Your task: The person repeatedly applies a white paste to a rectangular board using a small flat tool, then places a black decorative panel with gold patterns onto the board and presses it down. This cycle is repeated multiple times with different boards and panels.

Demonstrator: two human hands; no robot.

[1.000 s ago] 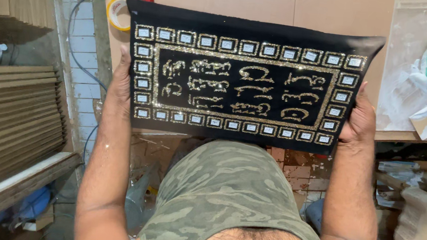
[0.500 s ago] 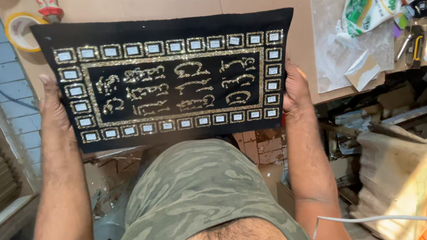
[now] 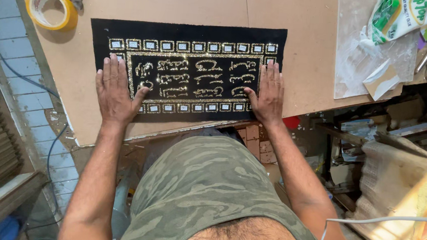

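Hands flat on the cloth (image 3: 184, 72), which lies on the worktop (image 3: 300, 45) near its front edge. Left hand (image 3: 115, 91) covers the cloth's left end, right hand (image 3: 267, 94) its right end, both with fingers spread, palms down, arms reaching forward. Pressing evenly outward should keep it smooth. Tape roll (image 3: 48, 9) sits beyond the cloth's left corner.
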